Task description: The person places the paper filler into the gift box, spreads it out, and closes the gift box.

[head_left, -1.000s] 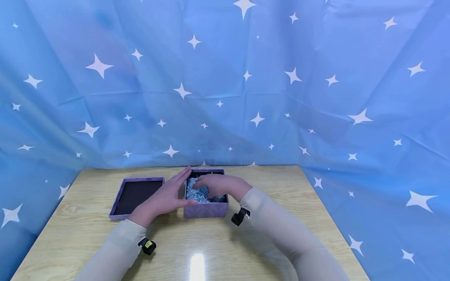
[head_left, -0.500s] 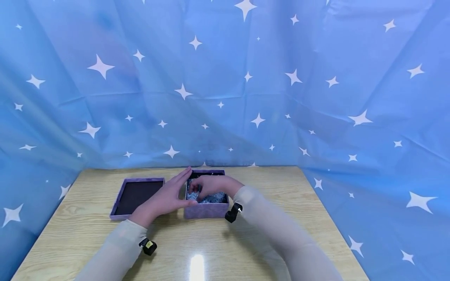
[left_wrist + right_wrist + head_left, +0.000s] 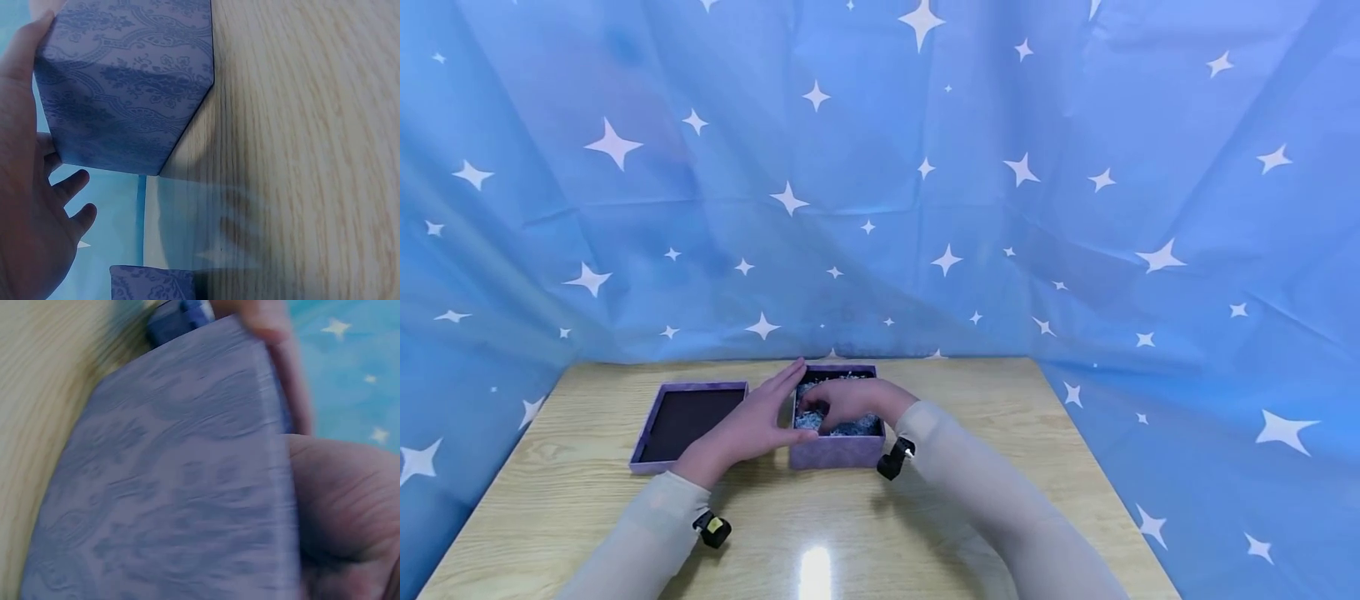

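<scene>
A purple patterned box stands uncovered on the table, with pale blue shredded paper inside it. My left hand spans the box's left side, thumb at the front corner and straight fingers toward the back corner. In the left wrist view, that hand lies along the rim of the box, its outer fingers off the wall. My right hand reaches into the box from the right, fingers bent down among the shreds. Its fingertips are hidden, and I cannot tell whether they grip any paper.
The box's lid, dark inside, lies upturned to the left of the box, near the left forearm. A wood-grain table carries both. Behind it hangs a blue curtain with white stars.
My right hand has shifted slightly left and toward the front within the box, stirring the shredded paper. The left hand keeps its place on the box.
</scene>
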